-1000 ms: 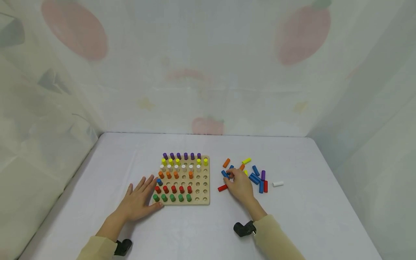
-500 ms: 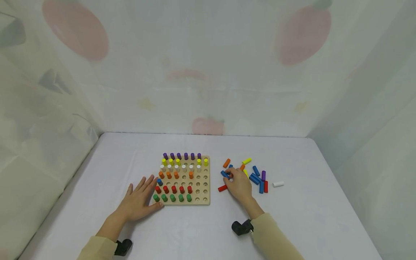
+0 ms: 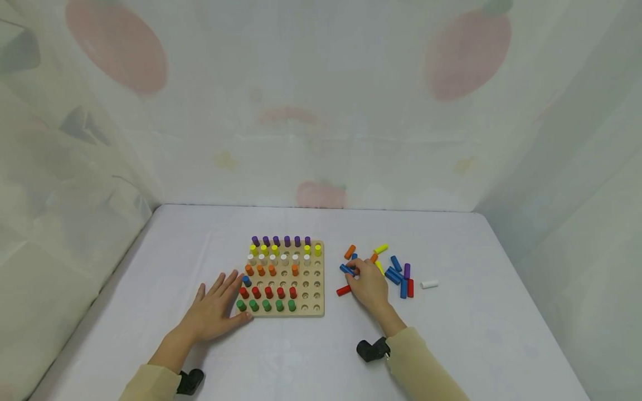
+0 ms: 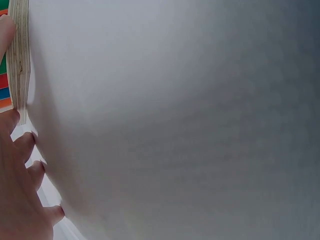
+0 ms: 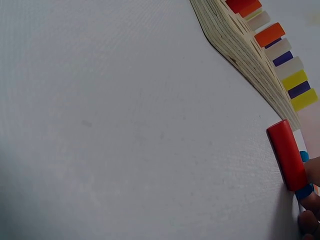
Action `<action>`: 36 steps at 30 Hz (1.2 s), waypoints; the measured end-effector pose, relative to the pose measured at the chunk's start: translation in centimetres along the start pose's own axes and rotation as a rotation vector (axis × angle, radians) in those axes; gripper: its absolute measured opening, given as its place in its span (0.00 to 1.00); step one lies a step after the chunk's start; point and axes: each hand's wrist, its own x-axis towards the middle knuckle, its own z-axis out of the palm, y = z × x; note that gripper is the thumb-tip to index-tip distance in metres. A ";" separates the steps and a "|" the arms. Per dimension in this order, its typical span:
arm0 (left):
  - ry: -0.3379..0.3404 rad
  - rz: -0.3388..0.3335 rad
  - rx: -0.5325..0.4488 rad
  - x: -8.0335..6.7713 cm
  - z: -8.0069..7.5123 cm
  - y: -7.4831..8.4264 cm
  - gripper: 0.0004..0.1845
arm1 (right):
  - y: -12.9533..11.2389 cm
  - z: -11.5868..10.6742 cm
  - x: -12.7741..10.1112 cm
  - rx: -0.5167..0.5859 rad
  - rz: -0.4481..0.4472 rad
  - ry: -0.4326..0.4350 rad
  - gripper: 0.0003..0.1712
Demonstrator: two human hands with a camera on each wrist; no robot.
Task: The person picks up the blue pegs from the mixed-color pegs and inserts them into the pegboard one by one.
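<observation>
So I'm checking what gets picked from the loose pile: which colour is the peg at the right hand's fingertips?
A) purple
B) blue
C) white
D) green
B: in the head view the right hand curls its fingers onto a blue peg at the near-left edge of the loose pile, while the white peg lies apart to the right and the purple peg lies untouched.

Curtained tabletop point(image 3: 311, 223) recording booth
</observation>
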 end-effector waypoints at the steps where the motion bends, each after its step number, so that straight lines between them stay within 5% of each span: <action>1: 0.000 0.000 0.000 0.0 0.0 0.0 0.51 | 0.0 0.0 0.0 0.006 0.002 0.000 0.13; 19: 0.003 0.004 -0.003 -0.1 -0.1 0.1 0.51 | -0.2 -0.6 0.0 0.092 -0.054 0.042 0.12; 36: -0.008 0.002 -0.012 -0.1 -0.3 0.2 0.51 | -2.8 -1.2 0.4 0.122 -0.061 0.054 0.10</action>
